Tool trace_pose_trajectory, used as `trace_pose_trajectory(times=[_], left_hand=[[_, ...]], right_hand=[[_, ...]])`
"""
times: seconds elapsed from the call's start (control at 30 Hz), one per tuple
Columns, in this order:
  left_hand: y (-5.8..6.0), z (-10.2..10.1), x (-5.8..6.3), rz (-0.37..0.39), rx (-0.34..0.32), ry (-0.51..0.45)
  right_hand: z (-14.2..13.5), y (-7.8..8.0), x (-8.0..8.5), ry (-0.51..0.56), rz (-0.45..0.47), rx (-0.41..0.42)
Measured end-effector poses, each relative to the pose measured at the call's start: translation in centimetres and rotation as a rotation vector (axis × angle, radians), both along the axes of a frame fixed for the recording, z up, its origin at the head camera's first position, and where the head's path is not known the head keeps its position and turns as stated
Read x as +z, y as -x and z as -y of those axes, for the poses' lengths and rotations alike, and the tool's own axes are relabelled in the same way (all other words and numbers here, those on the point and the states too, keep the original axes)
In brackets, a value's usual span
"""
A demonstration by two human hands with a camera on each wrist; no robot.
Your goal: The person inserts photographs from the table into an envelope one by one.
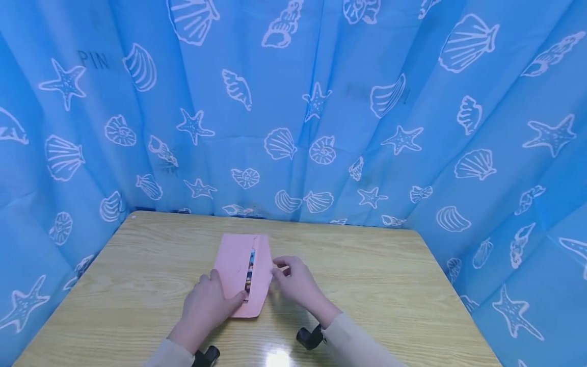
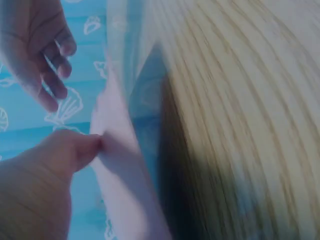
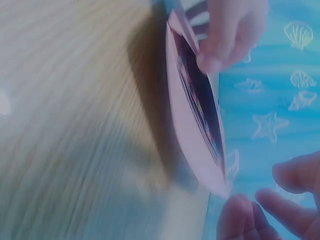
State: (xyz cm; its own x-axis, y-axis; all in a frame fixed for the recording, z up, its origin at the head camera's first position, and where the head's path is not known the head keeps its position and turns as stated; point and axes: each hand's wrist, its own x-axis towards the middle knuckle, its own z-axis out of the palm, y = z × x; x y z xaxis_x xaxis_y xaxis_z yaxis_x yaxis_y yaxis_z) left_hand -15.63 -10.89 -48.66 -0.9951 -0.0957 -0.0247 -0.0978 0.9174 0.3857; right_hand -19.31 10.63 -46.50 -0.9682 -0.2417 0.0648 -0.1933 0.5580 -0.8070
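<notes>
A pink envelope [image 1: 233,257] is held tilted above the wooden table, its long flap folded out to the right. Colourful printed cards or photos [image 1: 249,272] show through its slit; the right wrist view shows thin edges of the contents [image 3: 201,117] inside the mouth. My left hand [image 1: 206,303] grips the envelope's left lower part, the thumb pressed on the front near the slit and the other fingers behind it. Close by the flap's right edge is my right hand [image 1: 298,283], fingers loosely bent, with a gap between thumb and forefinger in the right wrist view.
The wooden table [image 1: 376,285] extends around the hands, with a bright light reflection [image 1: 277,357] near its front. A blue curtain [image 1: 293,112] printed with white shells and starfish hangs behind and at both sides. Black wrist-camera mounts [image 1: 310,337] sit under the wrists.
</notes>
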Motion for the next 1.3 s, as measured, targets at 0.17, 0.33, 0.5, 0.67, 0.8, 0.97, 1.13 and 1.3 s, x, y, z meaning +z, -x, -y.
trace_pose_trajectory(times=[0.17, 0.33, 0.5, 0.67, 0.8, 0.97, 1.13, 1.3], left_hand=[[0.1, 0.0, -0.6, -0.029, -0.028, 0.073], [0.0, -0.3, -1.1, -0.021, -0.028, 0.132], [-0.2, -0.2, -0.7, -0.055, -0.048, 0.129], [0.1, 0.6, -0.7, -0.209, -0.158, 0.15], [0.6, 1.2, -1.1, -0.279, -0.228, 0.168], [0.8, 1.6, -1.5, -0.26, -0.234, 0.191], [0.6, 1.8, -1.6, -0.215, -0.209, 0.211], [0.7, 1.7, -1.6, -0.207, -0.194, 0.212]], right_hand=[[-2.0, 0.6, -0.3, -0.013, -0.028, -0.037], [-3.4, 0.7, -0.6, -0.085, -0.058, -0.096], [-5.4, 0.6, -1.1, -0.381, -0.273, -0.132], [-7.0, 0.3, -1.4, -0.729, -0.498, -0.109], [-7.5, 0.1, -1.6, -0.829, -0.506, -0.1], [-7.9, 0.1, -2.0, -0.858, -0.455, -0.132], [-8.2, 0.1, -2.2, -0.882, -0.404, -0.157], [-8.3, 0.0, -2.0, -0.876, -0.369, -0.159]])
